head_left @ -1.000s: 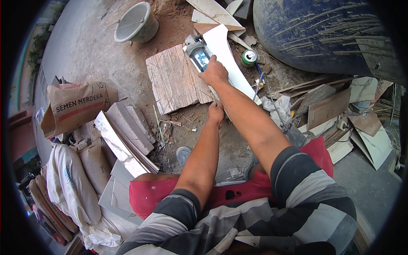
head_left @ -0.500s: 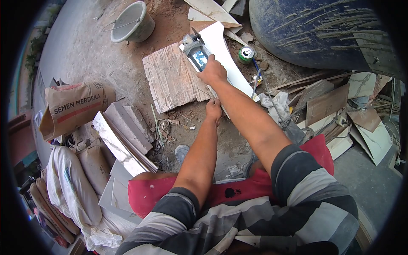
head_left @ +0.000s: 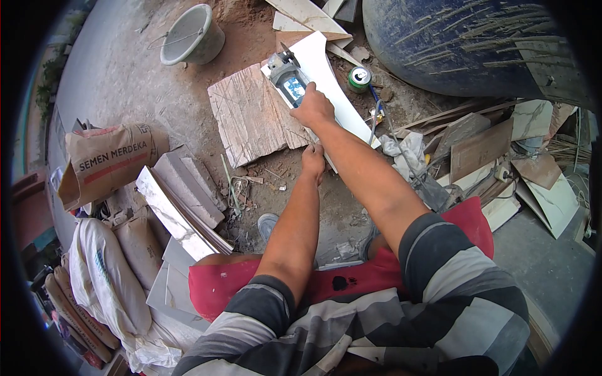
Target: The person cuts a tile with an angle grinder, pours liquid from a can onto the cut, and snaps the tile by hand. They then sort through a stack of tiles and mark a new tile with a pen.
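Dusty ground under a scored slab; white tile along its right side; power cutter at the tile's left edge; my right hand wrapped around it; my left hand by the slab, grip unclear

Dusty building-work yard, cement bag, tile offcuts, bucket

Pale bucket, green can, brown cement bag

The dusty grey-brown dirt ground before me directly supports a round grey plastic bucket, a streaked pinkish-tan slab with a jagged near edge, and a green cylindrical metal can.
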Demonstrator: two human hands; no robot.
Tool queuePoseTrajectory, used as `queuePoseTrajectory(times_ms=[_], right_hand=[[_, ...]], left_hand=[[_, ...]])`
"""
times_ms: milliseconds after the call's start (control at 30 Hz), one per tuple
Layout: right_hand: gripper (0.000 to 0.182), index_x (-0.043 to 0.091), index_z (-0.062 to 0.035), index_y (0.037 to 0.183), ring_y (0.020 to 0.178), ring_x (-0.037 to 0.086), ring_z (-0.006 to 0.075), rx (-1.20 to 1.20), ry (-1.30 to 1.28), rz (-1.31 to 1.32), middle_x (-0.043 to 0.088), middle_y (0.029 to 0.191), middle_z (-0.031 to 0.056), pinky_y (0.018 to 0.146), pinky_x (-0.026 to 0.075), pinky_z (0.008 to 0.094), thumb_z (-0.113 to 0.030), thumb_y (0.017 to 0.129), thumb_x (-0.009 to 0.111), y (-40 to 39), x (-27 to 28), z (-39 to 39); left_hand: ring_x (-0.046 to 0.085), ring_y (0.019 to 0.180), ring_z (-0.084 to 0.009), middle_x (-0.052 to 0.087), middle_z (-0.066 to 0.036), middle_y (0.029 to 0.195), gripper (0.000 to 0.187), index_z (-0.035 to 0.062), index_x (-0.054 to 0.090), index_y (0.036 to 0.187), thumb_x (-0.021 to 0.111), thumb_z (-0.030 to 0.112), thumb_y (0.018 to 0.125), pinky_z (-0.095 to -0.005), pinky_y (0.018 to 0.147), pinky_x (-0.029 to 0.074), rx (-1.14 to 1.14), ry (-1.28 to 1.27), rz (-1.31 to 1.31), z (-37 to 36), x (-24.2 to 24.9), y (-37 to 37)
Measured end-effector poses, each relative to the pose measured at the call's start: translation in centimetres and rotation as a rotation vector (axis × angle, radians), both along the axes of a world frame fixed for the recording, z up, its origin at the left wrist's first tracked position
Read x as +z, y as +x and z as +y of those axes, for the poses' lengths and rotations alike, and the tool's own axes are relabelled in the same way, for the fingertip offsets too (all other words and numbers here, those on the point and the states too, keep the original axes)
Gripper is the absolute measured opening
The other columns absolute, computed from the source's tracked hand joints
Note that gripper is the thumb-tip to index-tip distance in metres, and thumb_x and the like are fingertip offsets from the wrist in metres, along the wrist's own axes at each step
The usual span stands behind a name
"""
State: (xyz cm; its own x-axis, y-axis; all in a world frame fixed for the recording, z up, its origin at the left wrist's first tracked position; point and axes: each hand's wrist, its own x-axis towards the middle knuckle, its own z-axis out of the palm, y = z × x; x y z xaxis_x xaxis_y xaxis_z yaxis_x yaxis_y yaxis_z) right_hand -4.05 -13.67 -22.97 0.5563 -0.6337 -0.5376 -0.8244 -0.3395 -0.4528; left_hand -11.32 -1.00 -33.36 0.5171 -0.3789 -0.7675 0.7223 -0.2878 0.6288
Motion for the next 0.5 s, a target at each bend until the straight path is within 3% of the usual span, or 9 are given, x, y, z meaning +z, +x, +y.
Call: queuePoseTrajectory(times_ms=[133, 500], right_hand=[[0.074, 0.043, 0.0003, 0.128, 0.111, 0.066, 0.0373, 0.000, 0.006, 0.000, 0.066, 0.118, 0.0230, 0.095, 0.054, 0.0438, -0.031, 0.074, 0.083, -0.4, -0.1, 0.1], [0.076, 0.043, 0.0000, 0.129, 0.111, 0.066, 0.0372, -0.004, 0.014, 0.006, 0.066, 0.119, 0.0232, 0.094, 0.054, 0.0442, -0.033, 0.074, 0.084, -1.4, 0.0, 0.3]], left_hand=[[0.060, 0.063, -0.0169, 0.064, -0.008, 0.086, 0.029, 0.0009, 0.058, 0.105, 0.048, 0.028, 0.105, -0.0338, 0.052, 0.052, 0.009, -0.024, -0.027, 0.2, -1.9, -0.1], [0.056, 0.060, -0.0137, 0.058, -0.002, 0.078, 0.027, 0.0057, 0.056, 0.097, 0.048, 0.029, 0.106, -0.0311, 0.050, 0.051, -0.053, 0.024, 0.005, 0.0, 0.5, 0.2]])
